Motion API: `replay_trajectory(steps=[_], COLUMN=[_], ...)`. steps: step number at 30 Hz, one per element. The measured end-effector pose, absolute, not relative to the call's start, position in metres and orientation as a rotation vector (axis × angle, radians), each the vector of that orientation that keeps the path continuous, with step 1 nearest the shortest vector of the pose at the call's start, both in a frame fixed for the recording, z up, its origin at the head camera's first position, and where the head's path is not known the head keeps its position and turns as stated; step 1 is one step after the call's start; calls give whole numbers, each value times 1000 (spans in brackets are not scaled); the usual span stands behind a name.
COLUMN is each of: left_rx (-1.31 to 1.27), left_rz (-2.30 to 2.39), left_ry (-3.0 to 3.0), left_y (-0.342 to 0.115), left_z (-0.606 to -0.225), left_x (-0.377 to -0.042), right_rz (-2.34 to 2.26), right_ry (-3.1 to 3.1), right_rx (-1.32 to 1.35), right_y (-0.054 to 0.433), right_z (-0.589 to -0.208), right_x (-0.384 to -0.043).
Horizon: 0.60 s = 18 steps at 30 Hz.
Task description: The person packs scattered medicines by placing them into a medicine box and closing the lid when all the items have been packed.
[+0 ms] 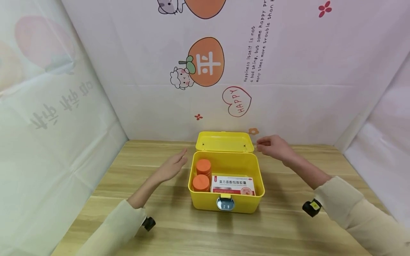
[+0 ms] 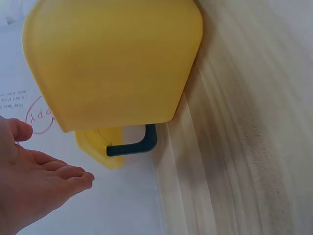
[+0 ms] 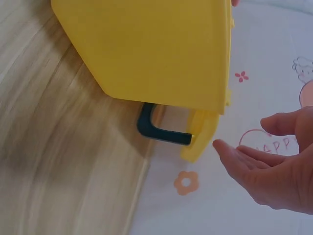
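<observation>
A yellow box (image 1: 225,203) stands on the table with its lid (image 1: 224,141) swung back. Inside it, two orange-capped bottles (image 1: 203,167) stand at the left, and a white and red medicine carton (image 1: 233,185) with Chinese print leans at the right front. My left hand (image 1: 173,165) hovers to the left of the box, fingers straight, touching nothing. On the other side my right hand (image 1: 274,147) is raised beside the lid, fingers slightly bent and holding nothing. Both wrist views show a dark green handle (image 2: 134,147) hanging behind the box.
The box rests on a wood-grain table (image 1: 153,220). Behind it rises a white printed cloth (image 1: 144,106), with further cloth at the left and right sides. A silver latch (image 1: 225,203) sits on the box's front.
</observation>
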<state>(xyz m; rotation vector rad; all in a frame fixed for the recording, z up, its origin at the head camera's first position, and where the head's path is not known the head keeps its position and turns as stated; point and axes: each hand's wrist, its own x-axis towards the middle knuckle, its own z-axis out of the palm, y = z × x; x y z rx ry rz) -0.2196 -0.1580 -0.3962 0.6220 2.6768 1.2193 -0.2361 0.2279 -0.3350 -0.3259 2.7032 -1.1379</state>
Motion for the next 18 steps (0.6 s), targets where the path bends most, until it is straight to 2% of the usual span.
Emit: replay_trajectory(steps=[8, 18], left_rx=[441, 459], left_rz=[1380, 1500], left_ry=[2538, 2466], left_y=[-149, -136], left_z=[-398, -399], left_x=[-244, -264], right_rz=[-1332, -1447], right_ry=[2381, 2304], right_rx=[-264, -266], right_y=[230, 223], right_z=[-355, -372], right_x=[-255, -269])
